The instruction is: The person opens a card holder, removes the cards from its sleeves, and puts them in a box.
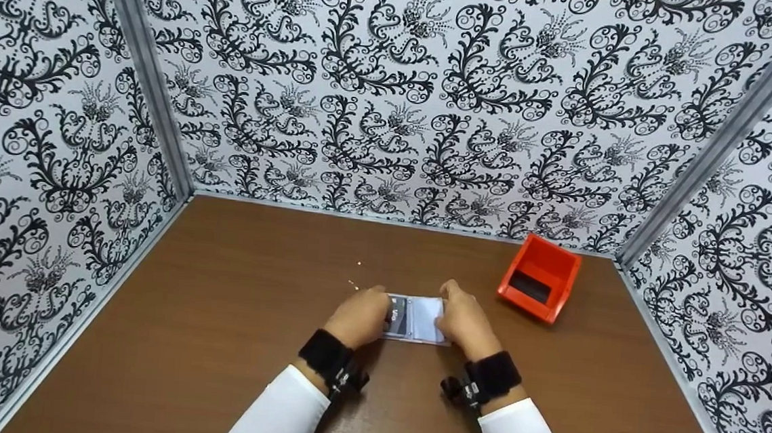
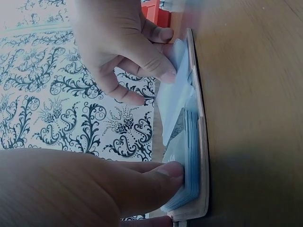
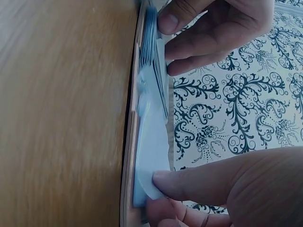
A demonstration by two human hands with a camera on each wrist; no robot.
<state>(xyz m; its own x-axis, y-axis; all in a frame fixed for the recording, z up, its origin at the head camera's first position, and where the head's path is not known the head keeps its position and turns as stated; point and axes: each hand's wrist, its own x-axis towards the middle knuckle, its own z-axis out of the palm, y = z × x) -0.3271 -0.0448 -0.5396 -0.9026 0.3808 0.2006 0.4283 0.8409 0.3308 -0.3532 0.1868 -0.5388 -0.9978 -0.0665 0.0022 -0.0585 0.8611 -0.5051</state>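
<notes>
An opened card holder (image 1: 410, 339) with clear plastic sleeves lies on the table between both hands. In the head view its left side shows a dark printed card (image 1: 398, 316), its right side a pale sleeve (image 1: 426, 318). My left hand (image 1: 360, 315) holds the left side, its thumb (image 2: 171, 171) against the thick stack of sleeves (image 2: 191, 161). Between thumb and fingers, my right hand (image 1: 465, 322) pinches the outer edge of the pale sleeve, which lifts at a slant off the cover in the right wrist view.
A red open bin (image 1: 562, 273) with a dark patch inside stands tilted at the back right of the brown table (image 1: 229, 314). A few tiny white bits (image 1: 354, 285) lie beyond my left hand. Patterned walls (image 1: 393, 108) close off the back and both sides.
</notes>
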